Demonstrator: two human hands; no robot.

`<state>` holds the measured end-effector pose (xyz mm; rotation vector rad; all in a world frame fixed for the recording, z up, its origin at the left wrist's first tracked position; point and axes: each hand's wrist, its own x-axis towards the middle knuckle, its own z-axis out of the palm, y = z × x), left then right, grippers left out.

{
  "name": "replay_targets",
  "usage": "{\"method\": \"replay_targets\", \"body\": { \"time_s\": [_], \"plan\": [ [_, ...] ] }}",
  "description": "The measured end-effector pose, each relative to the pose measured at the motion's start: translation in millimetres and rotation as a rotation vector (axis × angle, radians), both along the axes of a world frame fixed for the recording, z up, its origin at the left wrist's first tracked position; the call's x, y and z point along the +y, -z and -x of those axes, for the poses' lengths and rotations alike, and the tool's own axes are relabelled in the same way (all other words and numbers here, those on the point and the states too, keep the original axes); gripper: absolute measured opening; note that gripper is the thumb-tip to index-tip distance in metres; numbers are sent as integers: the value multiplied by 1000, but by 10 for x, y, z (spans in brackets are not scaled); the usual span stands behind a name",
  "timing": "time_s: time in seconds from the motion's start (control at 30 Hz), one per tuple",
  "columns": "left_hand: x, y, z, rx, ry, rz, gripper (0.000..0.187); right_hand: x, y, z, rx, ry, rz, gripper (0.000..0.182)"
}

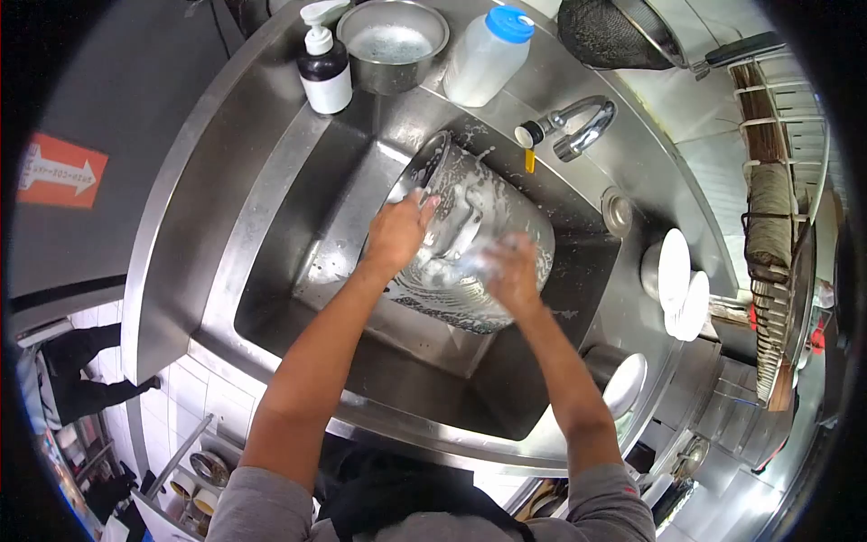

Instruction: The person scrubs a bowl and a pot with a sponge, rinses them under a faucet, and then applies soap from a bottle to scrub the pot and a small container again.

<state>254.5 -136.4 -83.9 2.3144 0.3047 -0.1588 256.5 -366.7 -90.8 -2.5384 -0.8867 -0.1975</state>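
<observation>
A large steel pot (519, 217) covered in soap suds lies on its side in the sink (298, 271), its mouth facing the upper left. My left hand (397, 233) is closed on the pot's rim, thumb and fingers gripping the edge. Against the soapy side of the pot, my right hand (513, 275) is blurred by motion. Its fingers look curled over a pale, bluish-white thing (474, 262) too smeared to name. A loop handle (466, 231) on the pot's side shows between my hands under the foam.
Behind the sink stand a pump bottle (325, 68), a steel bowl (395, 45) with sudsy liquid and a blue-lidded plastic container (489, 59). A chrome faucet (587, 126) rises at the upper right. White bowls (673, 271) and a steel container (614, 375) line the right ledge.
</observation>
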Motion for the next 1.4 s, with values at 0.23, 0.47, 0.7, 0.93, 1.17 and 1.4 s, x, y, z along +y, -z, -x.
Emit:
{"method": "replay_targets", "body": {
  "time_s": [0.23,0.47,0.7,0.93,1.17,1.4],
  "plan": [
    [-38,5,65,2,-28,14,46,-13,133,109,-31,-119,-32,31],
    [2,-25,40,50,-52,69,48,401,-219,345,39,245,-633,23],
    [-8,2,61,-17,-22,-35,44,710,-250,-426,780,551,-322,45],
    [27,47,6,-25,-15,-8,44,877,-53,-333,8,506,-273,55],
    [58,27,125,-5,58,-37,42,102,-52,-822,666,58,-355,42],
    [6,56,114,-11,45,1,39,209,66,-926,392,-32,-362,45]
  ]
}}
